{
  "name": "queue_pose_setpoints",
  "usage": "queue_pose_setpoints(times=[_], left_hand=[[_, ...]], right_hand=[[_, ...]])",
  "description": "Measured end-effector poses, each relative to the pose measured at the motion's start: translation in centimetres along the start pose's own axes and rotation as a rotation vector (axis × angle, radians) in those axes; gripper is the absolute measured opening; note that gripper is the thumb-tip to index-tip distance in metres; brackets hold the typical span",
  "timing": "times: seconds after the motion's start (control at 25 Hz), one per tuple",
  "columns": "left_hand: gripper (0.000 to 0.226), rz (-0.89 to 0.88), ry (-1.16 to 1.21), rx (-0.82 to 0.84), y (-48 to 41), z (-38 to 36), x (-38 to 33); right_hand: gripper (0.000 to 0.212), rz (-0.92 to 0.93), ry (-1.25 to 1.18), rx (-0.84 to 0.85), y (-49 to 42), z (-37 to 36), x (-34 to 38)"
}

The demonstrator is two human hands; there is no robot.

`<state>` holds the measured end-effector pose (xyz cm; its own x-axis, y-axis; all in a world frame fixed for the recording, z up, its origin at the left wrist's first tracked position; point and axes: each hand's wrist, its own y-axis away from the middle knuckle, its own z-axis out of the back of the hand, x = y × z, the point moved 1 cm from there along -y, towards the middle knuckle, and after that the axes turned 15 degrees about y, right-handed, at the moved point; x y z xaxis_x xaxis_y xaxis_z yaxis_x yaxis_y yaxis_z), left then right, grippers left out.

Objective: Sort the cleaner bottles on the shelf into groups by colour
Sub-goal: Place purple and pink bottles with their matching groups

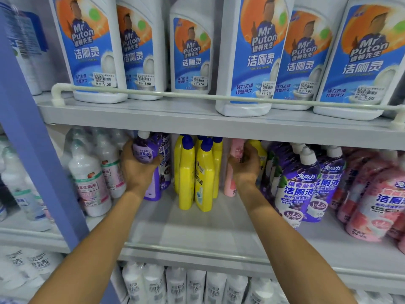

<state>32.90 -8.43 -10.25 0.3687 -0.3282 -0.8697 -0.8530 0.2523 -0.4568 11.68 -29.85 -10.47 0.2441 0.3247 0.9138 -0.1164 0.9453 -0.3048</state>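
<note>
From the head camera, both bare arms reach into the middle shelf (197, 235) of a grey rack. The left hand (137, 170) is wrapped around a purple bottle (144, 150) with a white cap and a pale lilac label, holding it lifted and tilted in front of other purple bottles (163, 159) that stand at the back. The right hand (245, 165) is closed on a pink bottle (236, 150), its fingers curled over the upper body; a yellow bottle (259, 150) stands just behind that hand. Between the two hands stands a tight cluster of yellow bottles with blue caps (197, 172). To the right are purple bottles with white caps and grape labels (300, 185), and beyond them pink bottles (377, 200) reaching the frame edge. To the left, past the left hand, stand white bottles with pink and green labels (92, 181). On the shelf above, large white bottles with blue labels (249, 55) sit behind a white rail (175, 95).
</note>
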Motion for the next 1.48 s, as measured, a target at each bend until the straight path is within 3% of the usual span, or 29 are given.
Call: queue_pose_setpoints(times=[0.16, 0.28, 0.44, 0.56, 0.76, 0.88, 1.0, 1.2, 1.48], left_hand=[[0.077, 0.028, 0.025, 0.035, 0.5, 0.8, -0.9], [0.074, 0.033, 0.061, 0.070, 0.6, 1.4, -1.3], [0.082, 0.099, 0.099, 0.131, 2.5, 2.2, -2.6], [0.079, 0.144, 0.146, 0.242, 4.3, 3.0, -3.6], [0.078, 0.243, 0.174, 0.453, 7.9, 4.0, -2.8], [0.078, 0.253, 0.165, 0.450, 8.7, 3.8, -2.0], [0.074, 0.279, 0.183, 0.440, 9.4, 3.0, -1.4], [0.079, 0.283, 0.209, 0.520, 13.8, -1.5, -2.7], [0.071, 0.348, 0.257, 0.654, 21.3, -9.8, -5.8]], right_hand=[[0.040, 0.107, 0.166, -0.037, 0.3, 0.8, -0.2], [0.053, 0.208, 0.311, -0.034, 0.5, 1.3, -0.7], [0.041, 0.271, 0.283, -0.003, 3.3, 3.6, 0.7], [0.044, 0.299, 0.267, 0.027, 6.4, 5.7, 0.8], [0.071, 0.197, 0.029, 0.365, 10.0, 7.4, 0.0], [0.068, 0.154, 0.044, 0.507, 10.4, 6.8, -0.6], [0.063, 0.136, 0.075, 0.441, 11.8, 6.6, -1.0], [0.078, 0.221, 0.148, 0.382, 13.4, 8.3, -1.2], [0.072, 0.249, 0.172, 0.335, 12.1, 17.7, -4.1]])
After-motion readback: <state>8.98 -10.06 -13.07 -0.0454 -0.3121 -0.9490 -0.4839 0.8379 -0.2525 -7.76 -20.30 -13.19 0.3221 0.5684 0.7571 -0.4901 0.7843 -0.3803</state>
